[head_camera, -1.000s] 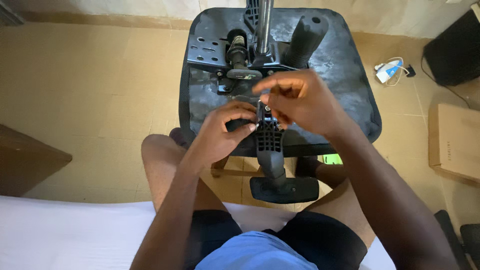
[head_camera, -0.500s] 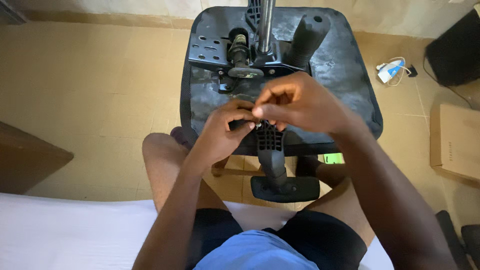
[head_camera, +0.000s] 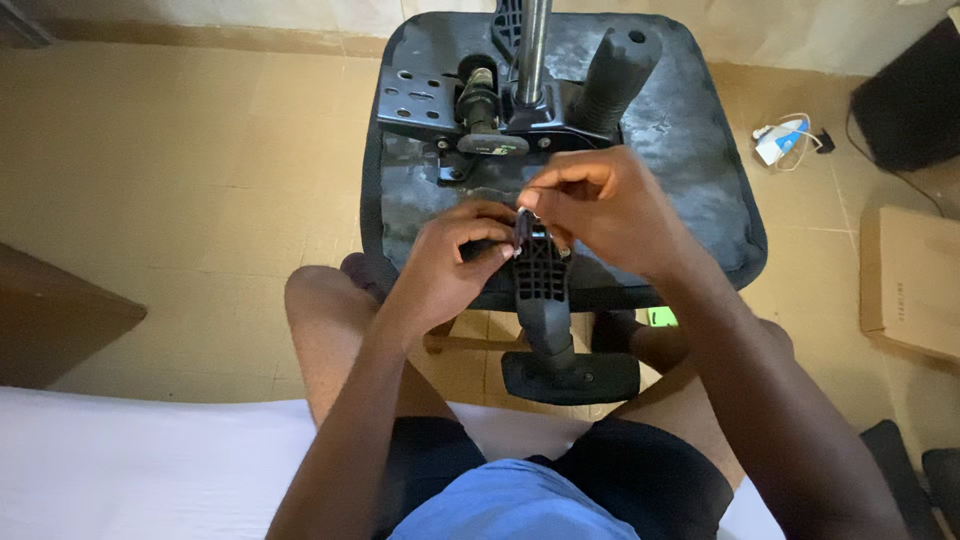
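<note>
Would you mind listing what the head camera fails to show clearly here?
- Small part pinched between left hand and right hand: too small, covered by fingers.
- Chair seat underside near the armrest bracket: hidden behind both hands.
- Metal post: cut off by top edge.
- Cardboard box: cut off by right edge.

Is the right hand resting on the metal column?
No: the right hand pinches a small part at the black armrest bracket, below the metal column.
</note>
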